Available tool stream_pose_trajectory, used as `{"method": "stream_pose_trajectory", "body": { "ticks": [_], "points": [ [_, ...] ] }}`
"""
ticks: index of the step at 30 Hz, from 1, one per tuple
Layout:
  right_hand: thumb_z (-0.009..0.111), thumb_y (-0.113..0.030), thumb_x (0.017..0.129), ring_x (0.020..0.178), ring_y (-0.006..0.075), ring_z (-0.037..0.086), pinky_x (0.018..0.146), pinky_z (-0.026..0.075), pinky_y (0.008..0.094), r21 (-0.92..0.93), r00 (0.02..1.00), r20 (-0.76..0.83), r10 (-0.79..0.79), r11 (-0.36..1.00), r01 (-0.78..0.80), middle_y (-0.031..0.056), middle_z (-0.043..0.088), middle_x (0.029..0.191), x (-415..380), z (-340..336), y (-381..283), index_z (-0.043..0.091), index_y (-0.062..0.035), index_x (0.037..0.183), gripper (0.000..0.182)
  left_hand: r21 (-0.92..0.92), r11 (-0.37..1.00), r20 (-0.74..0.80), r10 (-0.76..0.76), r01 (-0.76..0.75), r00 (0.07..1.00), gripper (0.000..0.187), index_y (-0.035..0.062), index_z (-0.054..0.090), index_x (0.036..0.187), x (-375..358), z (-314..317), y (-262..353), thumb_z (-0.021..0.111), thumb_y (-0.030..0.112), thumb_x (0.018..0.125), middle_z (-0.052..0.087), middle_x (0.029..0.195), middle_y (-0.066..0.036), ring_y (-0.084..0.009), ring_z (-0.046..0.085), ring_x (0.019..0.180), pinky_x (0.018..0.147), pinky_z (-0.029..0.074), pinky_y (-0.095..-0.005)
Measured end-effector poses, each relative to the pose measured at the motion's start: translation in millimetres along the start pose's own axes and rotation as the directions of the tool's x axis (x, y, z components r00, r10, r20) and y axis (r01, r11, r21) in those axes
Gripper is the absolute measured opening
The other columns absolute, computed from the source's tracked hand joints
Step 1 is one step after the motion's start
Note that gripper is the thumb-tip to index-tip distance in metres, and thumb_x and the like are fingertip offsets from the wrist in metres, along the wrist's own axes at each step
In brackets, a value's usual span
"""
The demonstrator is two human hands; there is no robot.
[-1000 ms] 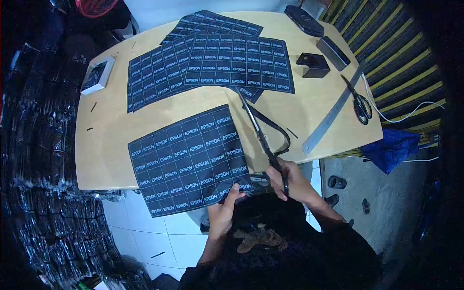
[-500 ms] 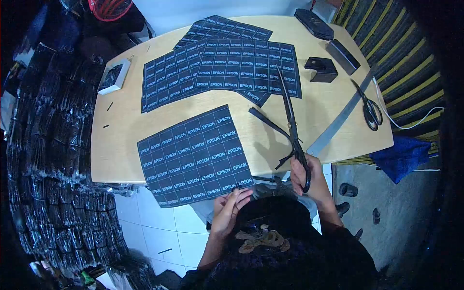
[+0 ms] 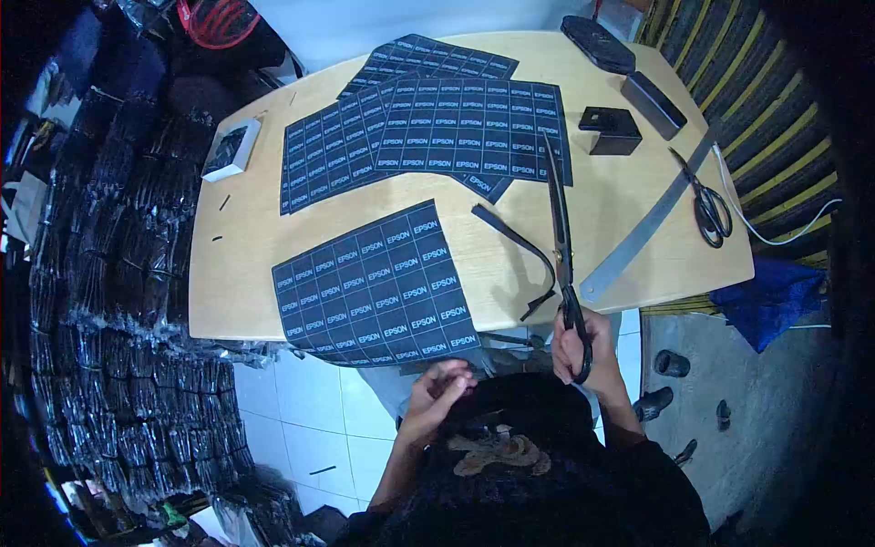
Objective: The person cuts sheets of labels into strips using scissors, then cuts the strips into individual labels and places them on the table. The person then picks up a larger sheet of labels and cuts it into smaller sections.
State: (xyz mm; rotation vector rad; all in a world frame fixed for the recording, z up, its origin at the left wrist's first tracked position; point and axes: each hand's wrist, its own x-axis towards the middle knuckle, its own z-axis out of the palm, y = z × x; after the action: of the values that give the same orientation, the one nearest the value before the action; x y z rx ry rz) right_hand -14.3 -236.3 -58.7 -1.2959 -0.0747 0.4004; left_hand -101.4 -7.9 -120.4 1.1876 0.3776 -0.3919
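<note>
My right hand (image 3: 586, 351) is wrapped round the black handles of long scissors (image 3: 560, 242), whose blades point away from me over the table. Near the table's front edge, a black sheet (image 3: 369, 287) printed with rows of EPSON labels lies with its lower edge bent down over the side. Just below that edge is my left hand (image 3: 436, 397), its fingers half curled and thumb apart from them. No grip on the sheet shows. A narrow dark strip (image 3: 515, 239) curls beside the scissors' left side. Behind, several more EPSON sheets (image 3: 469, 128) overlap.
A metal ruler (image 3: 629, 242) and smaller scissors (image 3: 709, 210) lie at the right. Dark blocks (image 3: 611, 132) and a black case (image 3: 597, 44) sit at the back right. A white box (image 3: 231, 150) stands at the left. Stacked plastic-wrapped bundles (image 3: 137, 383) rise beside the table.
My left hand has come away slightly from the sheet's lower corner, and the sheet's front edge now droops over the table side. The scissors remain in my right hand; the view has shifted a little.
</note>
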Motion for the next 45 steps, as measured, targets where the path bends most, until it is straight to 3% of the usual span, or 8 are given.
{"method": "stream_pose_trajectory", "body": {
  "ticks": [1,4,12,17,18,19,26,45],
  "points": [
    [0.059,-0.030,0.085,0.035,0.0070,0.042,0.032,0.031,0.0208,0.024,0.999,0.022,-0.031,0.999,0.031,-0.0007,0.042,0.049,-1.6,1.0,3.1,0.041,-0.0046,0.076,0.033,0.004,1.000,-0.004,0.000,0.000,1.000,0.025,0.0003,0.051,0.109,2.4,1.6,-2.6,0.055,0.011,0.088,0.058,0.104,-0.012,-0.0198,0.058,0.095,0.084,0.047,-0.0320],
    [0.061,-0.035,0.083,0.036,0.0069,0.042,0.033,0.032,0.0205,0.090,1.000,0.012,-0.029,0.996,0.027,-0.0013,0.043,0.049,-3.6,6.3,8.1,0.042,-0.0043,0.076,0.037,-0.667,0.745,-0.045,0.004,-0.033,0.999,0.020,0.0024,0.050,0.106,16.0,14.6,-4.6,0.049,0.016,0.091,0.055,0.113,-0.014,-0.0254,0.054,0.106,0.092,0.044,-0.0405],
    [0.064,-0.034,0.081,0.040,0.0051,0.042,0.037,0.031,0.0199,0.047,0.997,0.077,0.022,0.999,-0.026,-0.0035,0.044,0.051,-7.7,11.1,14.2,0.045,-0.0058,0.076,0.035,-0.561,0.813,-0.395,-0.096,-0.157,0.913,0.007,0.0026,0.059,0.086,21.9,20.1,0.5,0.061,0.009,0.084,0.061,0.092,-0.006,-0.0132,0.060,0.082,0.071,0.052,-0.0265],
    [0.060,-0.027,0.083,0.049,0.0048,0.043,0.045,0.034,0.0202,0.080,0.945,0.095,0.313,0.944,-0.321,-0.0038,0.044,0.060,-35.8,23.4,21.8,0.045,-0.0054,0.084,0.026,-0.409,0.874,-0.456,0.053,-0.262,0.889,0.007,-0.0009,0.059,0.086,3.9,31.8,19.2,0.061,0.006,0.083,0.061,0.086,-0.006,-0.0107,0.059,0.075,0.066,0.053,-0.0263],
    [0.057,-0.041,0.082,0.047,0.0069,0.039,0.044,0.033,0.0224,0.140,0.927,0.106,0.359,0.918,-0.371,-0.0019,0.040,0.058,-40.6,26.7,32.5,0.043,-0.0055,0.083,0.038,-0.395,0.878,-0.477,0.055,-0.270,0.877,0.008,-0.0026,0.058,0.089,1.1,36.2,25.5,0.058,0.003,0.084,0.061,0.089,-0.008,-0.0130,0.060,0.078,0.069,0.053,-0.0281],
    [0.055,-0.054,0.081,0.046,0.0089,0.036,0.043,0.033,0.0246,0.201,0.908,0.117,0.403,0.885,-0.419,0.0000,0.036,0.056,-45.7,29.0,44.3,0.042,-0.0056,0.082,0.051,-0.397,0.880,-0.474,0.045,-0.259,0.879,0.008,-0.0026,0.058,0.089,-0.5,40.3,30.1,0.058,0.003,0.084,0.061,0.089,-0.008,-0.0130,0.060,0.078,0.069,0.053,-0.0281],
    [0.044,-0.044,0.091,0.061,0.0073,0.032,0.053,0.032,0.0234,-0.020,0.813,0.201,0.546,0.832,-0.554,-0.0022,0.032,0.069,-47.7,42.0,20.6,0.040,-0.0076,0.083,0.038,-0.316,0.821,-0.407,0.335,-0.475,0.850,0.022,-0.0025,0.049,0.108,-4.5,39.8,16.4,0.052,0.001,0.086,0.058,0.102,-0.014,-0.0226,0.059,0.093,0.084,0.050,-0.0373],
    [0.041,-0.047,0.091,0.047,0.0090,0.042,0.042,0.037,0.0237,-0.033,0.754,0.152,0.639,0.766,-0.643,-0.0002,0.038,0.062,-24.2,62.3,-13.2,0.042,-0.0042,0.086,0.044,-0.280,0.796,-0.477,0.370,-0.537,0.797,0.052,0.0032,0.029,0.124,-5.6,38.4,24.7,0.057,-0.001,0.081,0.048,0.111,-0.014,-0.0171,0.054,0.091,0.074,0.050,-0.0313]
  ]
}}
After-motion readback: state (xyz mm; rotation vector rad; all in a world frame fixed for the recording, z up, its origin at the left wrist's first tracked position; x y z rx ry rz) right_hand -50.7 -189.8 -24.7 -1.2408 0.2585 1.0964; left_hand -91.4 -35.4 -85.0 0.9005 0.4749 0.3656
